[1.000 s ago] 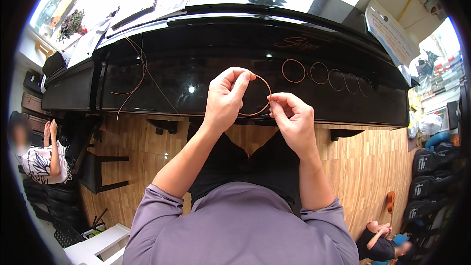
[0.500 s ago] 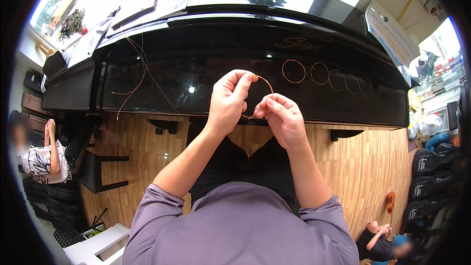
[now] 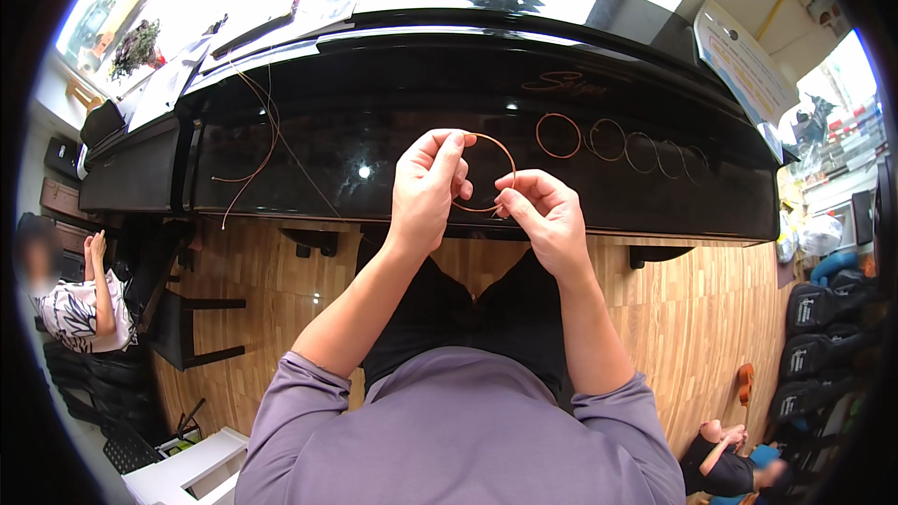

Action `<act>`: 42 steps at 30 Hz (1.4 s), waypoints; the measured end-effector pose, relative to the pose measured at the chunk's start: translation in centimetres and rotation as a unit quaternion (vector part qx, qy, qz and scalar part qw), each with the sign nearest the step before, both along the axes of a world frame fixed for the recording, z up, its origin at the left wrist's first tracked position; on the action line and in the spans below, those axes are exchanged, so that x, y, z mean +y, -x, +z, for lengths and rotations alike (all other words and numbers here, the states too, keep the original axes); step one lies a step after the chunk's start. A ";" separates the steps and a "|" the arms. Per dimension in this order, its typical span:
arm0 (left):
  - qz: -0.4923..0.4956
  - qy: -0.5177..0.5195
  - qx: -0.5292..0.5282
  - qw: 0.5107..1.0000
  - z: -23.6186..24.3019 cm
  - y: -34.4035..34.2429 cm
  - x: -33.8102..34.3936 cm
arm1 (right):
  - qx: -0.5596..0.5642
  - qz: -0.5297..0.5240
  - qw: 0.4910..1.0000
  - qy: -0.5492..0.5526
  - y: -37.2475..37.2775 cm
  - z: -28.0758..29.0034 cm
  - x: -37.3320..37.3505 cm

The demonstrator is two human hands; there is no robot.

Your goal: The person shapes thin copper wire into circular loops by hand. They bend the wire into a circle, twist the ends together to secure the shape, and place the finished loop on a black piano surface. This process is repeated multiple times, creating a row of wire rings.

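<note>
A copper-coloured string [image 3: 506,150], which looks like a wound guitar string, is bent into a small loop between my hands. My left hand [image 3: 426,192] pinches the top of the loop between thumb and fingertips. At the lower right of the loop, my right hand [image 3: 550,217] is closed on the string, thumb against fingers; the string's end there is hard to make out. Both hands are above the front edge of a glossy black piano [image 3: 374,103]. To the right of my hands, a copper-coloured coil [image 3: 538,137] and several thinner coiled strings [image 3: 629,151] lie in a row.
Uncoiled strings [image 3: 277,122] trail across the piano at left, near papers [image 3: 327,5]. A spiral-bound booklet [image 3: 744,61] stands at the right end. People sit at lower left [image 3: 89,313] and lower right [image 3: 720,463]. A dark stool [image 3: 192,327] is at left; black instrument cases [image 3: 812,351] line the right.
The string has closed into a rounder, fuller loop. My left hand has shifted slightly left, and my right hand has turned, gripping lower on the loop. The laid-out coils have not moved.
</note>
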State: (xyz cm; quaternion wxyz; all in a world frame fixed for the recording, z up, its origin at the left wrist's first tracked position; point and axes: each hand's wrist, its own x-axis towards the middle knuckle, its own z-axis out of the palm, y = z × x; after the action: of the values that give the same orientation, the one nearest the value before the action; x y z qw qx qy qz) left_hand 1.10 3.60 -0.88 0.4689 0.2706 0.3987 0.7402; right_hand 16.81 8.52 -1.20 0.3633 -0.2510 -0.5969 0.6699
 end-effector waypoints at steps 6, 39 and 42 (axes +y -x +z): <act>-0.057 0.079 0.046 0.994 -0.8 1.1 -0.8 | -0.019 -0.103 0.994 -0.001 -0.2 -0.4 1.3; 0.084 0.063 0.700 0.706 -2.8 2.5 3.4 | -0.259 -0.253 0.836 -0.412 -1.7 -4.1 1.3; 0.089 0.064 0.693 0.712 -3.3 2.0 4.3 | -0.258 -0.237 0.828 -0.438 -1.2 -4.5 1.1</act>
State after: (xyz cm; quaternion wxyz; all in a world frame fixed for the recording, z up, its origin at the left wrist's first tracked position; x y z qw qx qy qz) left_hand -0.90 7.87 -4.15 0.0088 0.6403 0.6804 0.3565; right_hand 17.96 9.58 -5.72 0.4155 -0.3627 -0.8218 0.1429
